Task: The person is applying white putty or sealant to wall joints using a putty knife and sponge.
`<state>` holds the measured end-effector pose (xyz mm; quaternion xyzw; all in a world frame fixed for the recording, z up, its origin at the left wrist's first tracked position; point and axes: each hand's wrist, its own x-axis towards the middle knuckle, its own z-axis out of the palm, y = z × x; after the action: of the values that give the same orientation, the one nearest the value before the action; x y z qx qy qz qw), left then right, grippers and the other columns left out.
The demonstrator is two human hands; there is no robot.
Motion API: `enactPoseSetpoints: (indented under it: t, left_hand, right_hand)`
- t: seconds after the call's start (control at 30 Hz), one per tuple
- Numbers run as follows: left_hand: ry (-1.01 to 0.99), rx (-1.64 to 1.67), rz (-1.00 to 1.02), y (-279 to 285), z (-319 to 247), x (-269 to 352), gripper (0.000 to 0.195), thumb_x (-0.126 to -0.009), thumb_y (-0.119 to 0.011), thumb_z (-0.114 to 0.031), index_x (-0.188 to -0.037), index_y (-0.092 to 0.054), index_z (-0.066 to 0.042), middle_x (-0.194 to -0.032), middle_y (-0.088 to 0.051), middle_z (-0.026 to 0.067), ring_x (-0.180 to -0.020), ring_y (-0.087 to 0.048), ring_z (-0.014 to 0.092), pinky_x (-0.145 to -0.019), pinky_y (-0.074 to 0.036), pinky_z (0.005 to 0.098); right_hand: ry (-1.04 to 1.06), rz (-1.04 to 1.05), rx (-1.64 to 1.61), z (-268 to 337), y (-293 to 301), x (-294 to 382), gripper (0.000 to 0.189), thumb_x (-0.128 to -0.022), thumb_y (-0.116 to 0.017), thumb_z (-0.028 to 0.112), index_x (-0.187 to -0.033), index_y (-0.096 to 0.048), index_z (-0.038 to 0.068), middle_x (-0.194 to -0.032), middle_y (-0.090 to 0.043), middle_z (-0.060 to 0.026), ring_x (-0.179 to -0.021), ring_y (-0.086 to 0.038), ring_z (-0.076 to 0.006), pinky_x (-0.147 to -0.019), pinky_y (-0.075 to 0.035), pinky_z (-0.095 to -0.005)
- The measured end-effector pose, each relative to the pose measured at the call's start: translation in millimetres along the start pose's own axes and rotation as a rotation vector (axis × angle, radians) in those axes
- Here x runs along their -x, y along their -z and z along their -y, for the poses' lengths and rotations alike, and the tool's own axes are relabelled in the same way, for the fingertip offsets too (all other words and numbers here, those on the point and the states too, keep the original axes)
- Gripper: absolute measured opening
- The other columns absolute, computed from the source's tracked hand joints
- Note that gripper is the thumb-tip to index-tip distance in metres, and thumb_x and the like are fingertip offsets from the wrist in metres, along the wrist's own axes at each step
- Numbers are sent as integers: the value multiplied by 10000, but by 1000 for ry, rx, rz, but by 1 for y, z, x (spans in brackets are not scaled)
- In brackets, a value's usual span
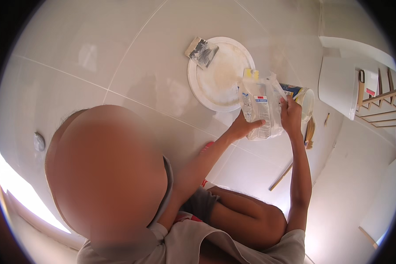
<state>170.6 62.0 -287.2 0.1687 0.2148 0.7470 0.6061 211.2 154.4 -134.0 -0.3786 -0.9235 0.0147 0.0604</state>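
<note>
My left hand point(244, 127) holds the lower left side of a clear plastic bag point(273, 115), its thumb across the front. The bag bears printed writing and a label panel. At the bag's upper right edge, my right hand point(291, 112) pinches the plastic between thumb and fingers. How much is inside cannot be made out. Beyond the bag lies a round white lid or shallow tray point(222, 72) with tan residue. A rectangular block point(203, 52) smeared with dark and white paste rests over its rim. Behind my right hand, a white bucket point(307, 105) with a blue label is partly hidden.
A bristle brush point(310, 133) lies beside the bucket, and a wooden stick point(280, 178) is on the tiled floor point(145, 109). A smaller brush point(326, 119) sits near the wall. At right are a white cabinet point(336, 82) and a wooden rack point(379, 105). A grey rounded object point(39, 142) lies far left.
</note>
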Motion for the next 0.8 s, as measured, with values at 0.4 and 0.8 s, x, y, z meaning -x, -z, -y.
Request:
enactPoseSetpoints:
  t: [0.4, 0.8]
  left_hand:
    - [33, -43, 9, 2, -1, 0, 816, -682, -712, -122, -1308, -200, -8, -1253, -411, 153, -1176, -406, 243, -980, -337, 346]
    - [-336, -854, -104, 15, -19, 8, 931, -569, -738, -84, -1324, -197, -8, -1281, -331, 202, -1206, -309, 352, -994, -287, 409]
  right_hand:
    - [-49, -1, -36, -12, 8, 16, 185, -840, -488, 72, -694, -462, -38, -554, -478, -207, -497, -476, -356, -478, -357, -387]
    - [-419, -497, -1429, -62, -83, 93, 212, -888, -491, 126, -1064, -483, 8, -926, -538, -54, -907, -511, -138, -830, -411, -283]
